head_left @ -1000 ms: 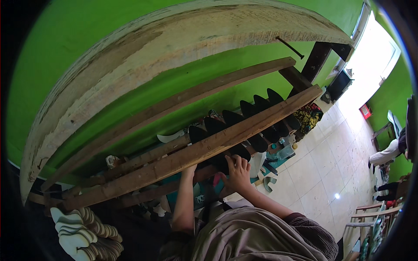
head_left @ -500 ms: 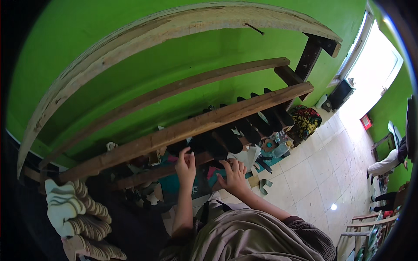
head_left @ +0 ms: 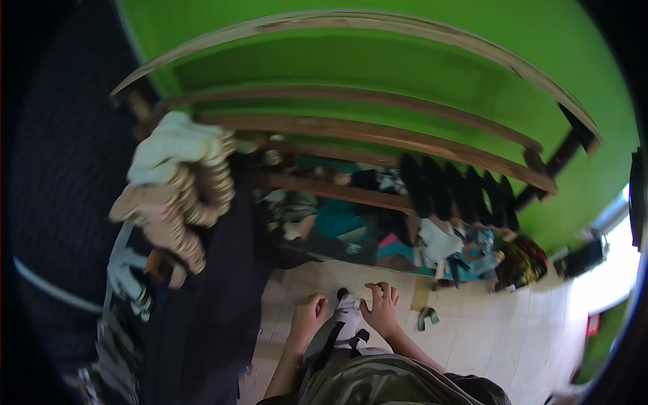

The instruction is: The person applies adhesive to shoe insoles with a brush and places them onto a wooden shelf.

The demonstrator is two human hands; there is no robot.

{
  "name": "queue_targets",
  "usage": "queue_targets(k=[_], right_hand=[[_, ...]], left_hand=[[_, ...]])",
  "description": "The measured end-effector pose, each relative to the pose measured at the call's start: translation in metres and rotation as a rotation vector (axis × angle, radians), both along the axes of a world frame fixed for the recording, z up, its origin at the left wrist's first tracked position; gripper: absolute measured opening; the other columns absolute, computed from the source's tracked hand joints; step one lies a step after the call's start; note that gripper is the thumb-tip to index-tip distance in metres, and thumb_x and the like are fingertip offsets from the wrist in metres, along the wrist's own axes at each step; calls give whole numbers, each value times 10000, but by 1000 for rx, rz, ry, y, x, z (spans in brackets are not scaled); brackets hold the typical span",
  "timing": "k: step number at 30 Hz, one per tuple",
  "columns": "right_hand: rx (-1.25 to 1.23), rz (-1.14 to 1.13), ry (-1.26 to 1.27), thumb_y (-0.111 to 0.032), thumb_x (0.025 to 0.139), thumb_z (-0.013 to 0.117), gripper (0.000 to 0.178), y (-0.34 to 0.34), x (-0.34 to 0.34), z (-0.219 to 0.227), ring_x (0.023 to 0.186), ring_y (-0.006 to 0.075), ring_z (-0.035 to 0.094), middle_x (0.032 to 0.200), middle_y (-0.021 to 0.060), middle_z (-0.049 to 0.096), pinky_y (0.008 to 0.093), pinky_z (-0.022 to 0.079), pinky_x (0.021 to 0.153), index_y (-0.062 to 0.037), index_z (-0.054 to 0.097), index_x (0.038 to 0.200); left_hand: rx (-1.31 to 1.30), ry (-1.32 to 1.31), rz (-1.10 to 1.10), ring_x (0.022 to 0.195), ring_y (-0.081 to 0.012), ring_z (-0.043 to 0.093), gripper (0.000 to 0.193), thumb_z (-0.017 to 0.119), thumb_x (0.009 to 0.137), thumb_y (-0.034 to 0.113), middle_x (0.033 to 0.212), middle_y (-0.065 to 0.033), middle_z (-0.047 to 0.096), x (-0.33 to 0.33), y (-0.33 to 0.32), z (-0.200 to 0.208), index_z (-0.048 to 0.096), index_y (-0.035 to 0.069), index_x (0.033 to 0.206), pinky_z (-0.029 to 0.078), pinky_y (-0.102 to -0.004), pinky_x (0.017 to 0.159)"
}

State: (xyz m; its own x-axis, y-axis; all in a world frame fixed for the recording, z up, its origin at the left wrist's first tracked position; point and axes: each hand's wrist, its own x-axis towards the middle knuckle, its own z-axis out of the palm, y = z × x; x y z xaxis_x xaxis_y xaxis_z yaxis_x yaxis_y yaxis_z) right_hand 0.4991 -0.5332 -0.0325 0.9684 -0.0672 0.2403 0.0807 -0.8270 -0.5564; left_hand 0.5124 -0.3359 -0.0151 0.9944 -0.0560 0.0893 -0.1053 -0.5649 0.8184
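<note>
My left hand is held in front of my body, fingers curled in, and nothing shows in it. To its right, my right hand has its thumb and fingers apart and is empty. Both are over the tiled floor, short of the wooden rack and touching nothing. Several black sole-shaped pieces hang in a row on the right part of the rack. To my left, pale sole-shaped pieces are stacked in overlapping rows. Motion blurs the picture a little.
Cloth and material scraps lie under and in front of the rack. A patterned bundle sits beyond its right end. A curved green scrap lies on the floor. Dark cloth hangs below the pale stack.
My view has swung left, bringing the pale stack further into sight. Both hands have drawn back from the rack and the black pieces, toward my body.
</note>
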Motion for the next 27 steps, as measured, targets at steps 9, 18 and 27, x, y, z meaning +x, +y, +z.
queue_targets(k=[9, 18, 27], right_hand=[[-6, 555, -40, -177, 703, 641, 419, 128, -36, 20, 1041, 311, 400, 1094, 113, 450, 460, 333, 855, -137, 538, 1107], [137, 915, -152, -114, 695, 644, 400, 337, -109, 61, 1018, 309, 410, 1062, 123, 469, 421, 335, 876, -112, 549, 1083], [324, 1184, -156, -78, 694, 619, 373, 523, -208, 73, 1014, 314, 410, 1051, 118, 478, 419, 335, 879, -99, 557, 1062]], left_hand=[[170, -63, 345, 669, -298, 599, 91, 593, 777, 96, 734, -144, 602, -120, 130, 18, 557, 33, 831, 469, -371, 603], [249, -146, 735, 673, -293, 584, 90, 583, 786, 119, 705, -125, 591, -268, 280, 65, 559, 32, 791, 447, -394, 611], [607, -172, 1380, 751, -268, 528, 74, 597, 776, 110, 763, -80, 563, -435, 449, 87, 541, 66, 797, 391, -392, 676]])
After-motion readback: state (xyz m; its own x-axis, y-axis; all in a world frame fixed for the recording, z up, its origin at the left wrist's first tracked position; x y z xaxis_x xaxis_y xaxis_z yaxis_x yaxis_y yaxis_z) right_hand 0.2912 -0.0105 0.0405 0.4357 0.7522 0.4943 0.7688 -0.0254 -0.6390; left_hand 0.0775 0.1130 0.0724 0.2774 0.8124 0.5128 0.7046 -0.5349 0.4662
